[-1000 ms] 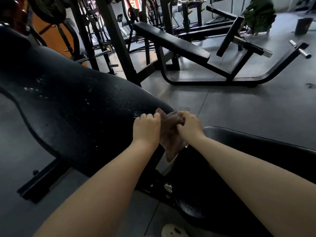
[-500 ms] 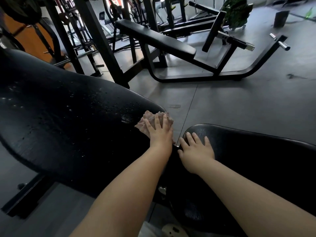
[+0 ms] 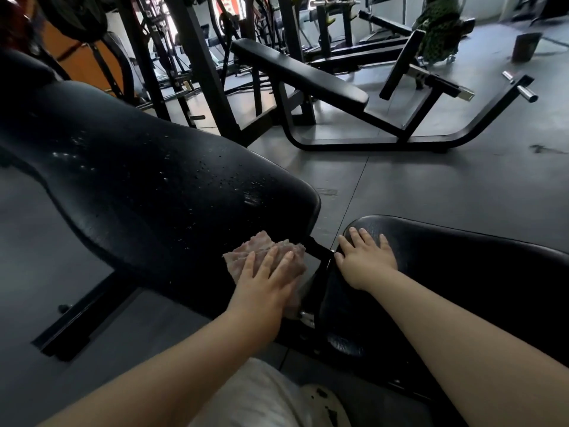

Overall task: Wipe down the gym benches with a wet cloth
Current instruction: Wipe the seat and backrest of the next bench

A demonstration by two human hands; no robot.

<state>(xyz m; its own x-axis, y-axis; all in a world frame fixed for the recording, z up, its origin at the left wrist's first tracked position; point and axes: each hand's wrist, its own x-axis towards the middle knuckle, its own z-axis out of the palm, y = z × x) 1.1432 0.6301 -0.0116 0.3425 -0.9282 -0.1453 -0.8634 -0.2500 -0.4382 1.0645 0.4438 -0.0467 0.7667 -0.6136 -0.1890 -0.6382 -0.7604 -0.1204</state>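
Under the fingers of the left hand lies the cloth, pressed flat on the near corner of the bench. These fingers are straight and slightly spread, so they push on the cloth rather than grip it, and its crumpled edge sticks out just beyond the fingertips and to their left. The right hand rests flat on the seat, fingers straight and holding nothing, probably as a brace.

The cloth looks thin, soft and limp, and being wet it should cling to the pad and slide with a little drag. A flat palm on its middle spreads the pressure. For lifting or refolding, a pinch at the bunched edge beyond the fingertips seems easiest. It is light and nothing about it is fragile. The bench pad looks firm and smooth. Water beads dot it ahead of the fingers, so it may be slippery there, and the strokes need to run up that way.

By count: one cloth, two hands, one bench pad under the cloth with one seat beside it, a narrow gap between them showing the frame. One more bench stands well beyond the fingers. Further equipment behind it is too cluttered to count.
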